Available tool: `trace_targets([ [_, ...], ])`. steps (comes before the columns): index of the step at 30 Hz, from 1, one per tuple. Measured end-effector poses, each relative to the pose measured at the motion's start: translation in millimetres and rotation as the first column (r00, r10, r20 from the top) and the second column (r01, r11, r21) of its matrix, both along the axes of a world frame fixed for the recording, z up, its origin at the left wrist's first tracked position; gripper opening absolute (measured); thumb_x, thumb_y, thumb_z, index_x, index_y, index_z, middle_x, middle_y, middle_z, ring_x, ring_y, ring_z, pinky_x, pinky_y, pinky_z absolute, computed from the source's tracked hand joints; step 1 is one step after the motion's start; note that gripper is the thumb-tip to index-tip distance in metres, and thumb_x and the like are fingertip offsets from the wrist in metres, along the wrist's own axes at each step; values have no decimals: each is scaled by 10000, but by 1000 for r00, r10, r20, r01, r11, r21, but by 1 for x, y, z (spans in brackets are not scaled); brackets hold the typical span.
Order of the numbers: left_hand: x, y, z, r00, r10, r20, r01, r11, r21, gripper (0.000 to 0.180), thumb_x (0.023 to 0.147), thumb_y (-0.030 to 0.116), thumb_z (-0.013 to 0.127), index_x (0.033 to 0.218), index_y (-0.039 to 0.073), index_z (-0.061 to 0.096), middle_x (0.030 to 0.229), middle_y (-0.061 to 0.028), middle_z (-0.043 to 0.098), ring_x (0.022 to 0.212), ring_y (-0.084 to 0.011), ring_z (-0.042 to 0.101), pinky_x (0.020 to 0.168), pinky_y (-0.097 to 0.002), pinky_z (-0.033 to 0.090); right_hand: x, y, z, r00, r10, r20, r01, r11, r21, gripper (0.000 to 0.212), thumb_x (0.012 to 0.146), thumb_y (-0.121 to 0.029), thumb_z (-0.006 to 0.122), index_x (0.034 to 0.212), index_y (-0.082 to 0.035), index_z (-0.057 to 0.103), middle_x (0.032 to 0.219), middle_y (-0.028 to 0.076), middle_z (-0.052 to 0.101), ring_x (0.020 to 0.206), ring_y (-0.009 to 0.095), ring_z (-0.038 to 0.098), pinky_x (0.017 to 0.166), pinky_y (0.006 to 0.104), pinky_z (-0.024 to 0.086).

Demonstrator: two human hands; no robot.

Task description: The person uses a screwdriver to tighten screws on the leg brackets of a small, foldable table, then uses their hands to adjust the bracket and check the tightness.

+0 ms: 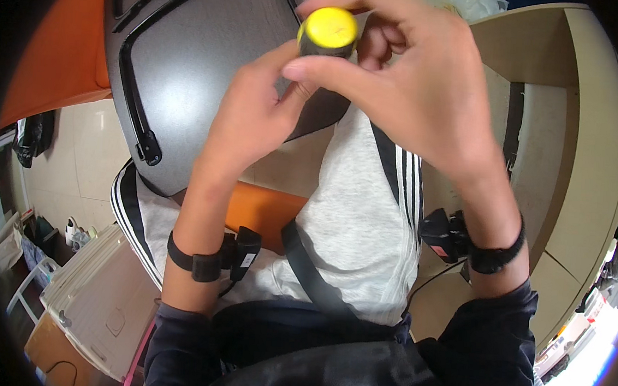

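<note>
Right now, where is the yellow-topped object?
At the top middle of the head view, the yellow-topped object is in the right hand, between thumb and fingers, with the left hand close by at its lower left.

You see bright light, glare on the dark panel (204, 56), slight blur on your right hand (432, 87), and edges bowing toward black corners.

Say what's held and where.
A yellow-topped dark cylinder; the right hand grips its sides near the top. Whether the left hand also grips can't be told.
</note>
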State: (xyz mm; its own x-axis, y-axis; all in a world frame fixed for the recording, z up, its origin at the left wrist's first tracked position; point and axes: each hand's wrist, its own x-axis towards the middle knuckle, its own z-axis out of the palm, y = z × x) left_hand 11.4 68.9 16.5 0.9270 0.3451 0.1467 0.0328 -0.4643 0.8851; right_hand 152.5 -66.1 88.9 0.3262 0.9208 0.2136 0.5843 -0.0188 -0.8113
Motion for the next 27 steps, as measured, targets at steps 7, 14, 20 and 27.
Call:
trace_targets([
  [7, -1, 3, -5, 994, 82, -76, -83, 997, -5, 305, 916, 188, 645, 1164, 14, 614, 996, -168, 692, 862, -296, 668, 741, -334, 503, -29, 12, 26, 988, -136, -76, 138, 990, 16, 263, 847, -124, 732, 1023, -6, 577, 894, 96, 575, 709, 168, 578, 642, 269, 497],
  [14, -2, 3, -8, 995, 14, -96, -14, 1000, -8, 283, 938, 190, 626, 1152, 6, 613, 943, -151, 693, 863, -275, 667, 780, -337, 500, -30, 12, 11, 980, -181, 79, 178, 983, 42, 250, 848, -69, 697, 1057, -3, 578, 891, 88, 567, 634, 148, 479, 579, 262, 419],
  [20, 5, 7, -6, 1000, 18, 11, -17, 998, -54, 230, 931, 177, 621, 1069, -7, 610, 916, -173, 681, 822, -322, 652, 741, -369, 495, -16, 18, 1, 989, -129, 76, 111, 972, 205, 328, 840, -59, 700, 1139, 6, 582, 960, 119, 599, 737, 205, 570, 657, 278, 475],
  [27, 2, 4, 4, 993, -6, -114, 9, 1000, 23, 258, 940, 204, 612, 1099, 1, 603, 927, -189, 667, 810, -368, 627, 726, -380, 492, -17, 2, 20, 999, 30, -15, -30, 999, 27, 380, 867, -18, 651, 1241, -34, 587, 1077, 134, 647, 784, 261, 629, 694, 306, 517],
])
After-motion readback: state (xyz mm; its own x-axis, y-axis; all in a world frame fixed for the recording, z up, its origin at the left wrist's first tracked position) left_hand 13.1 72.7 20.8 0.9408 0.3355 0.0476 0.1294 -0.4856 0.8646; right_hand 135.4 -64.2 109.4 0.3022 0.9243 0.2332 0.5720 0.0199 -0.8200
